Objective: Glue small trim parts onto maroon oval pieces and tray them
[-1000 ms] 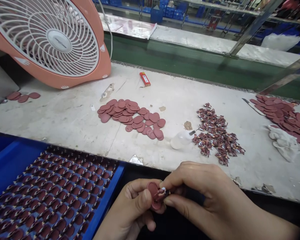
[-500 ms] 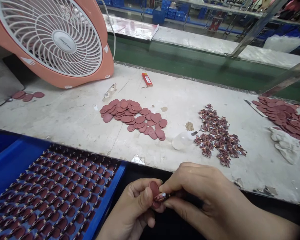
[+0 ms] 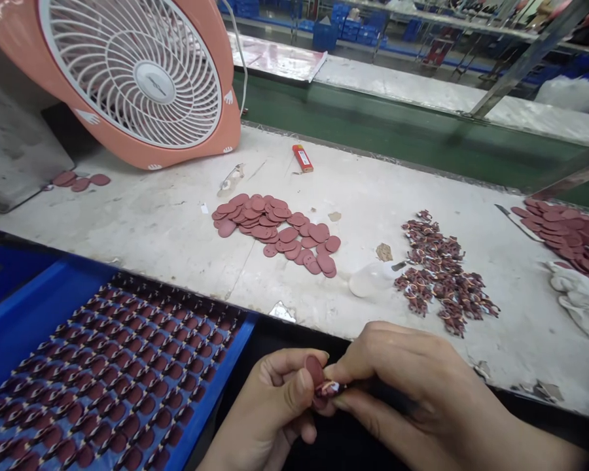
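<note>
Between thumb and fingers, my left hand (image 3: 279, 399) pinches a dark red oval disc (image 3: 315, 370). My right hand (image 3: 397, 379) grips a small dark red figurine with white and orange marks (image 3: 330, 388), pressed against the disc's lower right side. The fingertips hide part of both pieces. Beyond my hands, a pile of similar red discs (image 3: 279, 229) lies on the worn white workbench (image 3: 177, 229). To its right is a heap of small figurines (image 3: 442, 275). At lower left, a blue tray (image 3: 235, 353) holds rows of figurines joined to discs.
An orange fan (image 3: 152, 85) stands at the back left. A red lighter (image 3: 303, 159), a clear plastic piece (image 3: 370, 280) and a brown scrap (image 3: 384, 252) lie on the bench. At right are a blade (image 3: 517, 222), more discs (image 3: 569, 232) and a white cloth (image 3: 576, 294).
The whole view has shifted, so bench, fan and tray appear further right. Both hands keep nearly the same grip on the disc and the figurine.
</note>
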Available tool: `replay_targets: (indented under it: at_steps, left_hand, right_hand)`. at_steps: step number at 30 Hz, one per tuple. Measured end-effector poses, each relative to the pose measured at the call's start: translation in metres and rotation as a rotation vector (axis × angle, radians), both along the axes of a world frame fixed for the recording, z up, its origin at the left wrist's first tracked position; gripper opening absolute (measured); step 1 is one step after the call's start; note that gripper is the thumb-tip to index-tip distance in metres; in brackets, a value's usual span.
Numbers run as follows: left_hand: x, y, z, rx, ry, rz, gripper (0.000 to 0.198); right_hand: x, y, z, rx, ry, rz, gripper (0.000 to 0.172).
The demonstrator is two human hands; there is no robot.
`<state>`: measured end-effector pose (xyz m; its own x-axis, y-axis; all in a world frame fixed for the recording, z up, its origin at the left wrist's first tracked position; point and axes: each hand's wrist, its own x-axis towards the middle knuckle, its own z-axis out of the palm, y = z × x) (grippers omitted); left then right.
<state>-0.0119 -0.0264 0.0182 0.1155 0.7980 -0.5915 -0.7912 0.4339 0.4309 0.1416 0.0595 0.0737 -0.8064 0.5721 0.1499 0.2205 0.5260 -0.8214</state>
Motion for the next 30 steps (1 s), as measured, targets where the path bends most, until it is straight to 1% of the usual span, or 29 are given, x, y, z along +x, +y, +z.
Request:
replay_targets:
  at_steps: [7, 11, 15, 17, 21, 24, 27, 30]
  left_hand:
    - [0.002, 0.001, 0.001, -0.025, -0.015, 0.035, 0.031]
    - [0.005, -0.002, -0.004, -0.029, -0.043, 0.059, 0.033]
    - [0.004, -0.004, -0.010, -0.013, -0.079, 0.075, 0.031]
    - [0.003, -0.006, -0.011, -0.013, -0.067, 0.091, 0.030]
    - [0.001, -0.008, -0.007, -0.034, -0.036, 0.109, 0.031]
    - [-0.002, -0.008, -0.006, -0.051, -0.018, 0.111, 0.030]
    - [-0.004, -0.007, -0.006, -0.062, 0.002, 0.111, 0.030]
    - [-0.004, -0.006, -0.006, -0.078, 0.025, 0.100, 0.033]
  right_hand:
    - [-0.002, 0.001, 0.000, -0.010, -0.008, 0.006, 0.018]
    - [-0.001, 0.002, -0.008, -0.003, -0.012, 0.057, 0.019]
    - [0.001, 0.002, -0.017, 0.003, -0.024, 0.077, 0.017]
    - [-0.001, 0.002, -0.016, 0.009, -0.031, 0.090, 0.018]
    - [-0.010, 0.001, -0.007, -0.026, -0.020, 0.076, 0.023]
    - [-0.015, 0.001, -0.003, -0.053, -0.030, 0.052, 0.021]
    - [-0.016, 0.002, -0.003, -0.053, -0.041, 0.033, 0.017]
    - [-0.015, 0.003, -0.006, -0.069, -0.043, 0.030, 0.017]
